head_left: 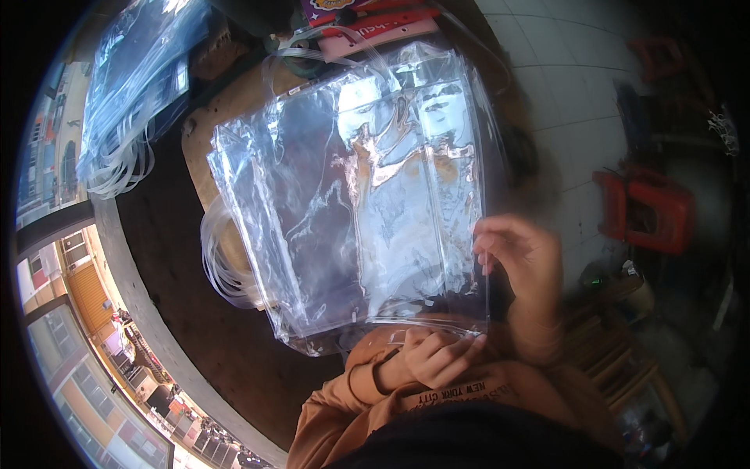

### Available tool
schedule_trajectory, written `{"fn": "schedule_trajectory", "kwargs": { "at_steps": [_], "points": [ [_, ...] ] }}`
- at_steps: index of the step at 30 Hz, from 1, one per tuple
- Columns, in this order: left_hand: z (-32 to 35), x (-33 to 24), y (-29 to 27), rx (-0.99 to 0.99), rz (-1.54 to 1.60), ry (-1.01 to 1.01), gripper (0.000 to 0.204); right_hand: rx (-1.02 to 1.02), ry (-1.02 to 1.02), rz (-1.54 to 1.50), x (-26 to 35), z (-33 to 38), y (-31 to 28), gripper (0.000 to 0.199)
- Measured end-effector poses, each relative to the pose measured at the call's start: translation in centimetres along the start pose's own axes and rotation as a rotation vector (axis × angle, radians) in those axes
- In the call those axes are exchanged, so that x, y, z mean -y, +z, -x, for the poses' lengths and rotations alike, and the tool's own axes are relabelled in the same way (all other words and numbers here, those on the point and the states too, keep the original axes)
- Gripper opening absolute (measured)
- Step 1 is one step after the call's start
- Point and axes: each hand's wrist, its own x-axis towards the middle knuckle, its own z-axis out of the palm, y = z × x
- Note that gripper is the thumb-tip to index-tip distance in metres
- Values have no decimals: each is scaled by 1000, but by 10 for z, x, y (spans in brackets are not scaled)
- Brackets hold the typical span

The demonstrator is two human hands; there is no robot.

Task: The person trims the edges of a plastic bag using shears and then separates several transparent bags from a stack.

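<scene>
Clear plastic bags (312,211) lie in a glossy stack in front of me, the nearest edge reaching my lap. Looped clear handles (223,258) stick out from the left of the stack, and more loops curve over its far side. My left hand (433,356) is closed at the near right corner, its fingers pinching the top bag's edge. Farther up the right edge is my right hand (519,254), fingers curled and fingertips at the plastic rim. Glare covers much of the surface, so the layers are hard to separate by eye.
Another pile of clear bags (141,86) hangs at the far left. Red and purple packages (375,31) sit beyond the stack. Red plastic stools (656,207) stand on the tiled floor (555,109) at right, above a slatted wooden piece (617,367). A window edge (55,227) lies left.
</scene>
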Motion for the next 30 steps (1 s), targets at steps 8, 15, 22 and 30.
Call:
{"fn": "schedule_trajectory", "kwargs": {
  "at_steps": [8,15,22,30],
  "points": [
    [-19,1,-10,436,185,-206,35,155,81,-97,-5,-13,-14,18],
    [-80,61,-53,877,-132,-194,46,-87,-137,318,-16,-23,-26,14],
    [-97,71,-63,939,-272,-132,50,-332,-504,1111,-25,-69,-63,40],
    [-59,51,-39,798,-80,-172,43,-263,-382,1101,-35,-77,-55,52]
  ]
}}
